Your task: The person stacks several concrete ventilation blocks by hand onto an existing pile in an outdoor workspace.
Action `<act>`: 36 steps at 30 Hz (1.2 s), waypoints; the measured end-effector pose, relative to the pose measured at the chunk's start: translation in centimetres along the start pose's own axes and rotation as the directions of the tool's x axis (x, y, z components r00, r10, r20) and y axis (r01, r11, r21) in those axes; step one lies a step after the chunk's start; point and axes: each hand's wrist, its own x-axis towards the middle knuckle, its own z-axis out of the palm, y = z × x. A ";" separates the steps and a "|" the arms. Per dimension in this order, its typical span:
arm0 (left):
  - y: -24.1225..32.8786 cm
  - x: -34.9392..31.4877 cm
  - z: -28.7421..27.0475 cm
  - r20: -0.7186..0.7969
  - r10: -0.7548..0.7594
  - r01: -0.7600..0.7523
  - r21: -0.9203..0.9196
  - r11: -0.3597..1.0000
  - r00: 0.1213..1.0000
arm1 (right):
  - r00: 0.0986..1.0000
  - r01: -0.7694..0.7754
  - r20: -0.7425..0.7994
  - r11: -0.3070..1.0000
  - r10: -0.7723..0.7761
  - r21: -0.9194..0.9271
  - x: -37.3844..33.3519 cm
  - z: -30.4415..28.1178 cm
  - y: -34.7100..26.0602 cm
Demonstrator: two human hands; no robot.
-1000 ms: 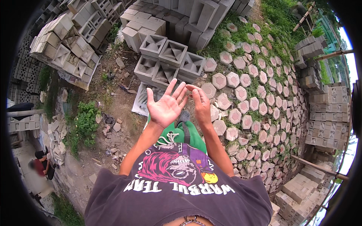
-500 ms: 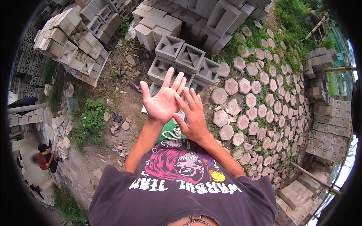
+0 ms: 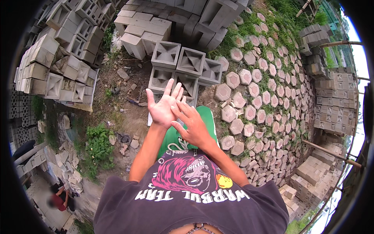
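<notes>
My left hand is held palm up in front of my waist, its thumb out to the left and its fingers stretched. Across the edge of that palm lie the fingers of my right hand, back upward, fingers extended and thumb apart. Neither hand holds anything. Just beyond the fingertips sit several grey hollow concrete blocks with angular patterned recesses, stacked on one another. Below the hands show my green shorts with a white drawstring.
Hexagonal pavers spread over grassy ground to the right. Tall block stacks stand at left, with more blocks ahead. A leafy plant grows beside rubble. Another person is at far left; bamboo poles cross the right.
My right hand's fingers have slid further over the left palm. The view has shifted, showing more of my green shorts, and the pavers now appear further left.
</notes>
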 end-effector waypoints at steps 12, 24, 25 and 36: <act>3.3 0.8 -14.1 -0.776 0.273 0.206 0.455 0.866 0.568 | 0.888 -0.435 0.309 0.839 0.340 0.326 -0.3 6.4 16.5; -1.5 11.8 -43.8 -0.918 0.282 0.869 0.365 0.334 0.277 | 0.360 -0.930 0.336 0.308 0.870 0.199 -2.6 23.9 45.0; -1.5 14.0 -47.1 -0.877 0.376 0.855 0.422 0.303 0.299 | 0.398 -0.912 0.296 0.340 0.868 0.228 -1.1 25.6 47.5; -2.8 17.8 -51.7 -0.635 0.629 0.678 0.700 0.225 0.448 | 0.520 -0.824 0.107 0.464 0.848 0.324 8.2 31.5 56.8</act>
